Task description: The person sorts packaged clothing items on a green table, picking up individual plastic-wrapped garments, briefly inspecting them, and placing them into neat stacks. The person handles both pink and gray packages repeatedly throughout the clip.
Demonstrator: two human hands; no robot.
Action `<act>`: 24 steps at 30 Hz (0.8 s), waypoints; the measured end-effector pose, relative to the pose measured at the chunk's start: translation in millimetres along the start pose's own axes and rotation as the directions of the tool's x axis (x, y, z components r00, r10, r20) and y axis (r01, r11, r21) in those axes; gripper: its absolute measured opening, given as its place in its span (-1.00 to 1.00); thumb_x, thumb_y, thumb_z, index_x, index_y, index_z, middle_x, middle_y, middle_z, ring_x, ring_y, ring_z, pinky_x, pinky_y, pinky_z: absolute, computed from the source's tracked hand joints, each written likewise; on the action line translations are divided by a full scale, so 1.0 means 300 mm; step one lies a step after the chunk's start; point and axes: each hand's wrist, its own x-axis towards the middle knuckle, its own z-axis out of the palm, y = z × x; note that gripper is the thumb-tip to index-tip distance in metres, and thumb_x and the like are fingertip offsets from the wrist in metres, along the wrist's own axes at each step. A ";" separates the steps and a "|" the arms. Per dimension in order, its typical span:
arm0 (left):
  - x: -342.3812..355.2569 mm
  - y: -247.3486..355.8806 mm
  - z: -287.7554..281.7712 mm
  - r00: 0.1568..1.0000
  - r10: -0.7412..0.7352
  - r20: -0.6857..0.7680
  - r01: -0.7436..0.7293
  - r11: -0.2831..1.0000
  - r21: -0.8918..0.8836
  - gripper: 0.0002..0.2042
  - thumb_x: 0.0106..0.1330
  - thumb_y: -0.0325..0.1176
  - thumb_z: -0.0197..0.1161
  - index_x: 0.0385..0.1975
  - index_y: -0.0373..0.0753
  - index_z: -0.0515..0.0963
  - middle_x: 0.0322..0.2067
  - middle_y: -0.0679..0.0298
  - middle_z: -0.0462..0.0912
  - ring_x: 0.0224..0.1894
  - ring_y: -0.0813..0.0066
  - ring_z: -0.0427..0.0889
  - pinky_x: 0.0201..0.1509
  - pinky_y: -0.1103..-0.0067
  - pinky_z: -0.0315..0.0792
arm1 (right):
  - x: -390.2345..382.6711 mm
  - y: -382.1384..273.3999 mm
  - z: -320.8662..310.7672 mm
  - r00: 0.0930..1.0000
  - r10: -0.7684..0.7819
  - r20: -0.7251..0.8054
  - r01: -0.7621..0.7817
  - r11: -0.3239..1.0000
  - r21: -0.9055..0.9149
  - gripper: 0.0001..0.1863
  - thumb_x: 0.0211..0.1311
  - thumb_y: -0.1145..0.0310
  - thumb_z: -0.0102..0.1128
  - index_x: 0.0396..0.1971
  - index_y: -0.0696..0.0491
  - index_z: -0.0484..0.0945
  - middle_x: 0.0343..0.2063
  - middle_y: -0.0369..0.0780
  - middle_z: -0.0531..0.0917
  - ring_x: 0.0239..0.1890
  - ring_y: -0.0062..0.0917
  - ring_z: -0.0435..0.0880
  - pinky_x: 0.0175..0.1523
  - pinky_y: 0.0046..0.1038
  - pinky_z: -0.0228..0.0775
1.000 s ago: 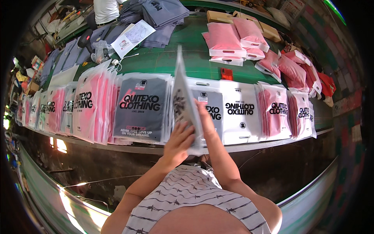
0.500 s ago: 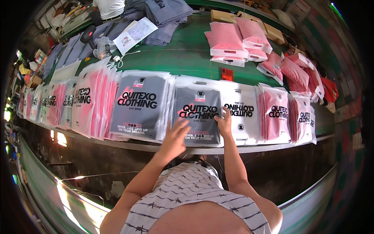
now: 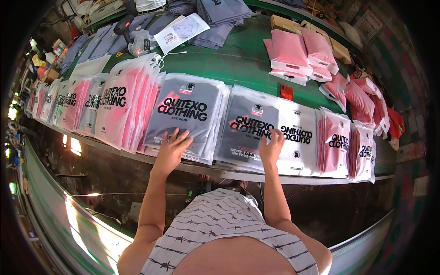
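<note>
My left hand (image 3: 170, 151) lies open, fingers spread, on the lower part of a grey garment in a frosted bag (image 3: 181, 123), top of the middle stack. My right hand (image 3: 271, 145), fingers slightly bent and apart, touches the right side of a second grey bagged garment (image 3: 245, 137). Beside that hand, a white printed bag (image 3: 298, 160) lies with its lettering upside down. Stacks of pink bagged garments (image 3: 120, 123) flank the grey ones on the left, with more dark-pink stacks (image 3: 335, 158) on the right.
On the green table (image 3: 243, 59) are folded blue-grey cloths (image 3: 215, 32), a white sheet (image 3: 181, 32), a black handheld tool (image 3: 123, 27), pink pouches (image 3: 291, 55), cardboard boxes (image 3: 284, 23) and a red object (image 3: 286, 91). Part of another person (image 3: 151, 4) shows at the top.
The upright bag between my hands now lies flat on its stack. My left hand has moved left onto the neighbouring grey stack and spread out; my right hand stays at the other bag's edge.
</note>
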 end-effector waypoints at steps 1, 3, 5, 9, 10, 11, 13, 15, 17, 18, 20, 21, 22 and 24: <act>0.010 -0.014 -0.005 0.994 -0.016 -0.105 0.008 0.997 -0.072 -0.56 0.25 -0.58 0.25 0.17 -0.14 0.59 0.23 0.20 0.56 0.30 -0.04 0.47 0.39 0.02 0.28 | -0.021 -0.037 0.003 0.999 -0.043 0.014 0.042 0.997 0.062 -0.61 0.08 0.55 0.36 -0.03 0.15 0.59 0.00 -0.05 0.56 0.06 -0.09 0.51 0.21 -0.11 0.35; 0.064 0.011 -0.052 0.918 -0.072 -0.389 -0.002 0.982 -0.187 -0.69 0.38 -0.56 0.17 0.10 -0.28 0.58 0.00 0.13 0.72 0.09 0.06 0.68 0.21 0.31 0.50 | -0.063 -0.127 0.011 0.993 -0.079 0.086 0.060 0.977 0.205 -0.69 0.09 0.55 0.36 -0.11 0.16 0.64 -0.12 -0.09 0.64 -0.03 -0.14 0.58 0.14 -0.15 0.42; 0.074 0.036 -0.084 0.797 -0.285 -0.533 0.042 0.906 -0.422 -0.77 0.47 -0.50 0.12 0.06 -0.31 0.58 -0.06 0.12 0.72 0.00 0.23 0.69 0.14 0.41 0.51 | -0.094 -0.273 0.003 0.924 0.028 0.381 -0.195 0.892 0.407 -0.76 0.16 0.51 0.36 -0.15 0.16 0.67 -0.19 -0.13 0.70 -0.09 -0.26 0.65 0.07 -0.24 0.48; 0.062 0.113 -0.084 0.553 -0.710 -0.436 -0.206 0.390 -0.897 -0.81 0.60 -0.29 0.07 -0.12 -0.26 0.56 -0.21 0.32 0.64 -0.08 0.55 0.57 0.10 0.53 0.45 | -0.174 -0.387 0.088 0.625 -0.048 0.779 -0.716 0.363 0.596 -0.46 0.31 0.22 0.39 0.19 0.16 0.48 0.10 -0.13 0.62 0.11 -0.38 0.61 0.09 -0.32 0.51; 0.081 0.181 -0.120 0.559 -0.759 -0.333 -0.277 0.208 -0.938 -0.81 0.60 -0.25 0.08 -0.10 -0.23 0.52 -0.16 0.34 0.61 -0.02 0.53 0.55 0.15 0.48 0.45 | -0.176 -0.418 0.097 0.638 -0.027 0.770 -0.755 0.176 0.632 -0.37 0.32 0.17 0.39 0.27 0.16 0.39 0.16 -0.11 0.57 0.14 -0.35 0.60 0.10 -0.32 0.52; 0.100 0.248 -0.156 0.558 -0.798 -0.227 -0.350 0.022 -0.936 -0.80 0.59 -0.20 0.08 -0.07 -0.20 0.49 -0.10 0.36 0.58 0.04 0.50 0.53 0.21 0.44 0.44 | -0.172 -0.436 0.106 0.648 -0.003 0.761 -0.761 -0.018 0.648 -0.27 0.32 0.11 0.38 0.35 0.15 0.31 0.22 -0.09 0.53 0.18 -0.33 0.58 0.10 -0.31 0.53; 0.068 0.264 -0.138 0.575 -0.815 -0.071 -0.284 -0.118 -0.952 -0.76 0.60 -0.18 0.07 0.03 -0.21 0.44 0.01 0.31 0.55 0.07 0.45 0.52 0.26 0.36 0.44 | -0.088 -0.446 0.081 0.641 0.012 0.768 -0.716 -0.353 0.603 -0.22 0.33 0.11 0.34 0.38 0.16 0.19 0.18 -0.01 0.52 0.21 -0.22 0.55 0.27 -0.01 0.46; 0.020 0.259 -0.091 0.584 -0.809 0.071 -0.237 -0.253 -0.938 -0.70 0.62 -0.22 0.00 0.18 -0.25 0.36 0.16 0.22 0.49 0.16 0.35 0.51 0.36 0.28 0.37 | 0.033 -0.458 -0.017 0.546 0.066 0.835 -0.798 -0.263 0.542 -0.30 0.29 0.33 0.36 0.31 0.21 0.23 0.13 -0.01 0.53 0.16 -0.14 0.58 0.22 0.00 0.55; -0.042 0.216 0.034 0.626 -0.753 0.203 -0.188 -0.399 -0.897 -0.69 0.63 -0.27 -0.05 0.22 -0.29 0.34 0.19 0.19 0.48 0.20 0.31 0.49 0.38 0.27 0.36 | 0.066 -0.408 -0.010 0.598 0.111 0.794 -0.778 -0.160 0.608 -0.35 0.24 0.60 0.27 0.32 0.17 0.25 0.12 -0.03 0.55 0.15 -0.21 0.60 0.24 -0.13 0.54; -0.072 0.206 0.072 0.641 -0.719 0.268 -0.161 -0.467 -0.869 -0.69 0.64 -0.29 -0.07 0.23 -0.30 0.33 0.20 0.18 0.47 0.22 0.29 0.48 0.38 0.27 0.35 | 0.058 -0.364 0.020 0.638 0.107 0.763 -0.751 -0.133 0.647 -0.35 0.22 0.67 0.23 0.32 0.14 0.25 0.13 -0.05 0.55 0.16 -0.25 0.59 0.26 -0.18 0.51; -0.107 0.233 0.114 0.547 -0.750 0.373 -0.093 -0.497 -0.863 -0.70 0.64 -0.37 -0.16 0.24 -0.34 0.31 0.21 0.16 0.47 0.25 0.25 0.47 0.42 0.26 0.32 | 0.028 -0.309 0.050 0.668 0.143 0.730 -0.730 -0.068 0.680 -0.38 0.20 0.69 0.25 0.28 0.10 0.32 0.10 -0.10 0.58 0.15 -0.31 0.61 0.27 -0.23 0.50; -0.145 0.234 0.148 0.529 -0.744 0.408 -0.082 -0.523 -0.848 -0.69 0.64 -0.37 -0.17 0.25 -0.33 0.31 0.21 0.16 0.47 0.26 0.25 0.46 0.42 0.25 0.31 | 0.008 -0.289 0.059 0.681 0.158 0.715 -0.719 -0.038 0.694 -0.39 0.19 0.70 0.26 0.26 0.08 0.36 0.09 -0.12 0.60 0.14 -0.34 0.61 0.27 -0.26 0.50; -0.151 0.251 0.146 0.511 -0.736 0.444 -0.072 -0.552 -0.831 -0.69 0.64 -0.38 -0.18 0.26 -0.33 0.31 0.21 0.16 0.47 0.26 0.25 0.46 0.43 0.25 0.31 | -0.009 -0.269 0.064 0.678 0.134 0.722 -0.723 -0.051 0.689 -0.36 0.19 0.72 0.26 0.28 0.08 0.34 0.11 -0.13 0.59 0.16 -0.34 0.60 0.29 -0.25 0.47; -0.160 0.295 0.120 0.491 -0.755 0.435 -0.106 -0.547 -0.831 -0.69 0.63 -0.43 -0.16 0.26 -0.35 0.31 0.20 0.16 0.47 0.23 0.28 0.47 0.43 0.26 0.29 | -0.034 -0.235 0.063 0.673 0.089 0.734 -0.731 -0.074 0.679 -0.32 0.18 0.75 0.25 0.31 0.06 0.32 0.15 -0.15 0.57 0.20 -0.34 0.57 0.33 -0.23 0.43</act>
